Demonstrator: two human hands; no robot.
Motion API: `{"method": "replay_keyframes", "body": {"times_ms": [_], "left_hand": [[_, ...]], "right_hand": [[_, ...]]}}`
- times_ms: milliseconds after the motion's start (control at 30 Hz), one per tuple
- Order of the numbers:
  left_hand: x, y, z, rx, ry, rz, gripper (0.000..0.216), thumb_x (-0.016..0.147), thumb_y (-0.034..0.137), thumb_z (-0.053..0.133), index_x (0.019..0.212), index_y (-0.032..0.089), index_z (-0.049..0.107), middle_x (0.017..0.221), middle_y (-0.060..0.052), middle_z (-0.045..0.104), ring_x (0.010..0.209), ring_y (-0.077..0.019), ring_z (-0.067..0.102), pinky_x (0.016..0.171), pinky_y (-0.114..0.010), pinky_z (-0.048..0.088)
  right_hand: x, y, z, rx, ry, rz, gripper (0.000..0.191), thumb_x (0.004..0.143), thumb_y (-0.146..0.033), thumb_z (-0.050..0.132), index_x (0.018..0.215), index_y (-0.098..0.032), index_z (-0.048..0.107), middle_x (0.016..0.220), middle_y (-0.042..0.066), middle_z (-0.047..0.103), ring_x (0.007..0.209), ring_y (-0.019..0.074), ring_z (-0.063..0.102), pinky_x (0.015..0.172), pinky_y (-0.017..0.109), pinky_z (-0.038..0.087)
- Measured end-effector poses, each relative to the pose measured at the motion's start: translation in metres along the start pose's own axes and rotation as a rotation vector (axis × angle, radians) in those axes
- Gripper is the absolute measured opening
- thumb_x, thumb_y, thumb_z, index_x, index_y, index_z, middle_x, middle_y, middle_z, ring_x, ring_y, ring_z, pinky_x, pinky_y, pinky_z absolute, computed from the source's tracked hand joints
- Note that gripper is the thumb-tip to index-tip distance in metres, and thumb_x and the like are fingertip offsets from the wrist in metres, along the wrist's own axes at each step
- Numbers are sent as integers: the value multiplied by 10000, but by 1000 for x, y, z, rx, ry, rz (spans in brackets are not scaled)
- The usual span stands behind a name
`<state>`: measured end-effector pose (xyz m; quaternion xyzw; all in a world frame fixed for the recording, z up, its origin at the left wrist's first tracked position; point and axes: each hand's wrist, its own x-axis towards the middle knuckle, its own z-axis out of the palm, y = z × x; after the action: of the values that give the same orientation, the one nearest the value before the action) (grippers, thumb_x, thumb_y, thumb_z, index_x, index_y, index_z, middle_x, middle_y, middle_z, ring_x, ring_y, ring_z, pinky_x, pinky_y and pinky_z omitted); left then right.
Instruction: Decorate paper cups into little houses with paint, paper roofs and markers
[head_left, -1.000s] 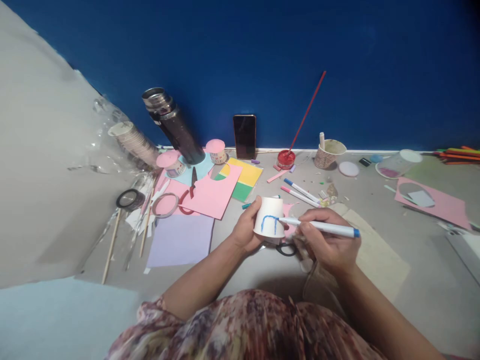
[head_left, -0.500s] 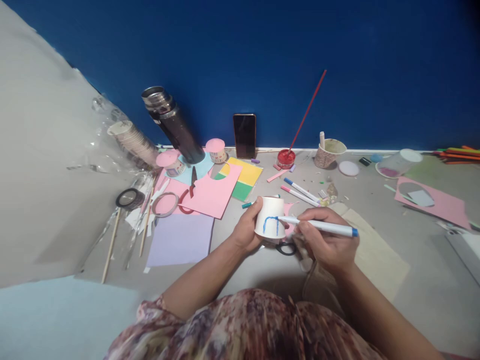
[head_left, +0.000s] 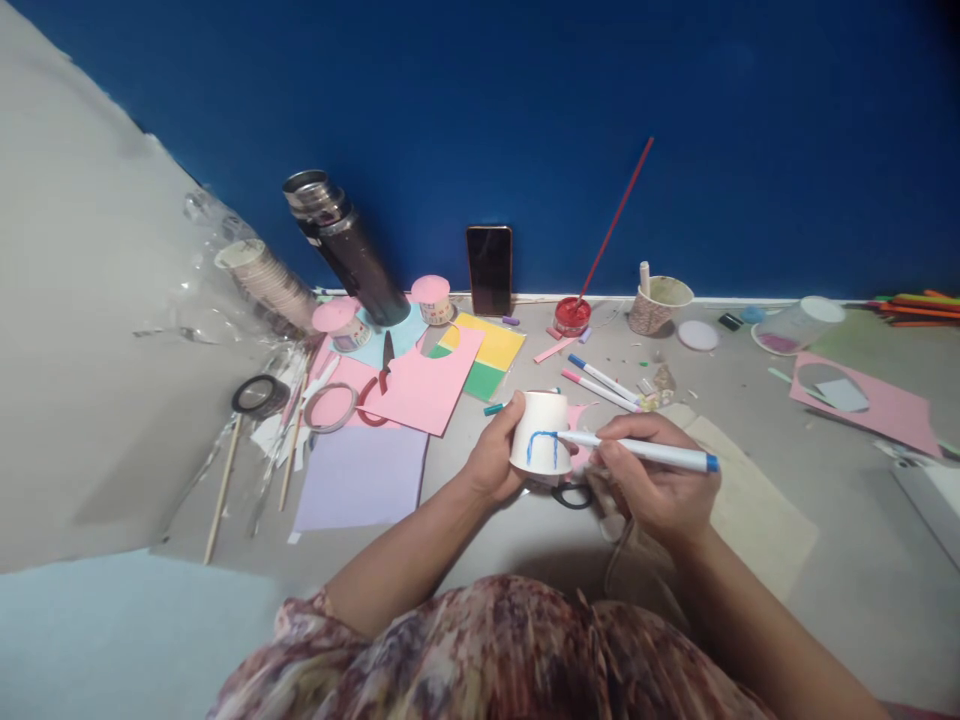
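Note:
My left hand (head_left: 496,452) is closed around the left side of a white paper cup (head_left: 541,412), held upside down with its wide rim at the bottom. A blue arch-shaped outline is drawn on the cup's side. In my right hand (head_left: 660,480) is a white felt-tip marker (head_left: 645,453) with a blue end, gripped like a pen. Its tip touches the cup at the top right of the blue arch. Just behind the cup lies a teal marker (head_left: 495,408), partly hidden. Below the cup shows a black scissors handle (head_left: 574,496).
A dark flask (head_left: 360,260), a phone (head_left: 490,270) and a pot of red paint (head_left: 572,316) stand along the blue wall. Purple paper (head_left: 360,480), pink cut paper (head_left: 431,380) and tape rolls lie at left. Blue and pink markers (head_left: 600,388) lie beyond my right hand.
Almost nothing differs. The marker tip stays on the blue arch, and my right hand has shifted very slightly to the right.

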<state>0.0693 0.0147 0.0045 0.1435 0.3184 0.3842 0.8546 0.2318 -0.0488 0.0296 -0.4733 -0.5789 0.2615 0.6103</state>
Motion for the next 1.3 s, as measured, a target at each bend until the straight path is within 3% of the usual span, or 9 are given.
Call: {"method": "replay_keyframes", "body": {"times_ms": [300,867,1300], "left_hand": [[3,-9,-11,124,-31,120,562,915,565,709,1242,109,666,882,-124,779,700,-261,766,607,-352,639],[3,-10,-11,184,4,206,703,717,696,850,1121,139,708,870,-84,752,734,-218,726,662,-309,602],[5,-11,-13,181,9,215,645,768,666,826,1114,130,728,892,-79,752,771,-208,714,709,-298,575]], "right_hand": [[-2,3,0,-21,-21,-23,86,913,-143,718,930,-225,737,683,-18,751,528,135,696,506,210,544],[-6,5,-1,-36,-47,11,49,916,-170,730,931,-217,732,695,-8,760,503,142,700,480,223,540],[-7,8,-1,-74,-39,12,23,917,-228,740,930,-210,747,740,21,770,515,154,702,481,244,540]]}}
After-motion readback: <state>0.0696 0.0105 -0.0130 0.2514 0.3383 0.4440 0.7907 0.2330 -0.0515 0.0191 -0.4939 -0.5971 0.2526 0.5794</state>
